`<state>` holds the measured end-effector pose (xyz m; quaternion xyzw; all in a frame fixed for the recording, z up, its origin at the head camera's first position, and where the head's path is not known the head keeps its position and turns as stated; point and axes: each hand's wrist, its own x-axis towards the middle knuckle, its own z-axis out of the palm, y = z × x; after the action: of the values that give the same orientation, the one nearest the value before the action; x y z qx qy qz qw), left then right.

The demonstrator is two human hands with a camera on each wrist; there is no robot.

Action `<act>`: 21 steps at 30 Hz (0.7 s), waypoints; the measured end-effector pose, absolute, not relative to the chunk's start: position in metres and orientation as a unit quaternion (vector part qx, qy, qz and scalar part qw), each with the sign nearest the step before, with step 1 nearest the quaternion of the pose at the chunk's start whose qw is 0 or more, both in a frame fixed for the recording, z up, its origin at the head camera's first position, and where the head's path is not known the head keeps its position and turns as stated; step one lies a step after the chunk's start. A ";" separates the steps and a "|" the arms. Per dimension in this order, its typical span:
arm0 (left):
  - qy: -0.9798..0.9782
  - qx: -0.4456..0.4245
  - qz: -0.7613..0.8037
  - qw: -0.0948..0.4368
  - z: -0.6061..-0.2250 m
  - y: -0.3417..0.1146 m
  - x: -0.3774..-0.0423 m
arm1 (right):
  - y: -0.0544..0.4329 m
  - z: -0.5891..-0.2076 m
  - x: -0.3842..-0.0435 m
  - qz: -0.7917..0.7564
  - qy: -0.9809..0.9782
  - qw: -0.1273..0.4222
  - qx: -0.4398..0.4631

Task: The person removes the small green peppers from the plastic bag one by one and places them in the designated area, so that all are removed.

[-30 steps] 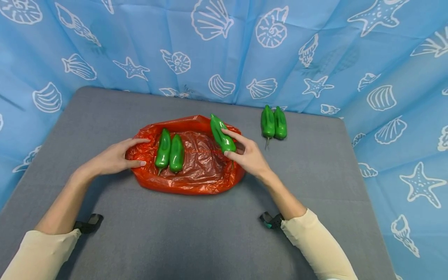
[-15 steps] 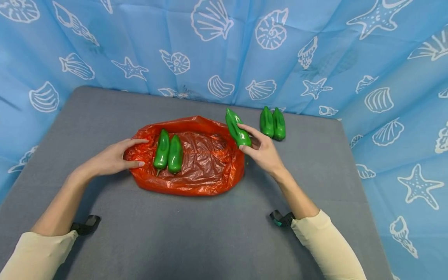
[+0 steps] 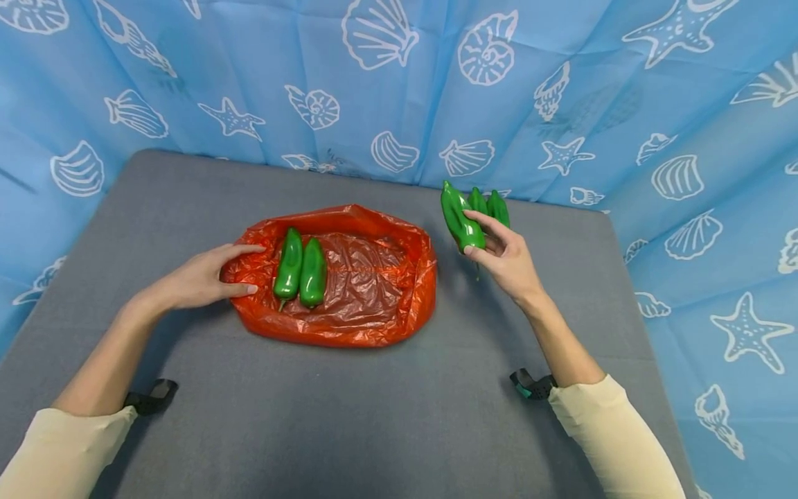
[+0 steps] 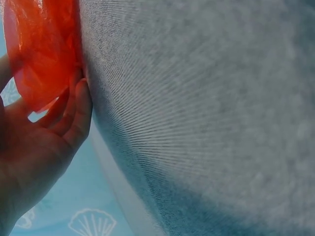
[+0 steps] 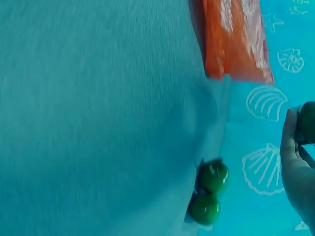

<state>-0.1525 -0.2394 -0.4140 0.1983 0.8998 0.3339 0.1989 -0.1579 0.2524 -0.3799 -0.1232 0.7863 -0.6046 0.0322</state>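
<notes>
My right hand (image 3: 511, 267) pinches a green pepper (image 3: 463, 220) between thumb and fingers, raised above the table to the right of the bag. Its thin stem hangs below it. In the right wrist view only a dark part of that held pepper (image 5: 307, 123) shows at the edge. An opened red plastic bag (image 3: 349, 336) has its rim spread wide on the table. Inside it, at the left, lie two green peppers, a left one (image 3: 288, 267) and a right one (image 3: 313, 274). My left hand (image 3: 193, 281) holds the bag's left end, thumb and fingers over the rim.
Two more green peppers (image 3: 499, 208) stand side by side near the back edge of the grey table (image 3: 349, 416), partly hidden behind the held pepper and right hand. A blue curtain (image 3: 405, 90) with white shell prints hangs behind the table and at its sides.
My right hand has carried the green pepper from over the bag's right side rightward to in front of the two standing peppers. The left hand and bag have stayed in place.
</notes>
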 end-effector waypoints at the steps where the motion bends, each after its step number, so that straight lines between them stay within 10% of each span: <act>1: 0.900 0.197 0.332 0.200 -0.414 -0.239 -0.153 | 0.255 -0.379 -0.158 -0.607 0.785 0.031 -0.120; 21: 0.902 0.196 0.327 0.203 -0.412 -0.237 -0.154 | 0.293 -0.376 -0.169 -0.579 0.813 0.016 -0.062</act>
<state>-0.1535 -0.2368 -0.4120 0.1962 0.9020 0.3266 0.2030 -0.1687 0.2930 -0.3758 -0.0617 0.8127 -0.5792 0.0163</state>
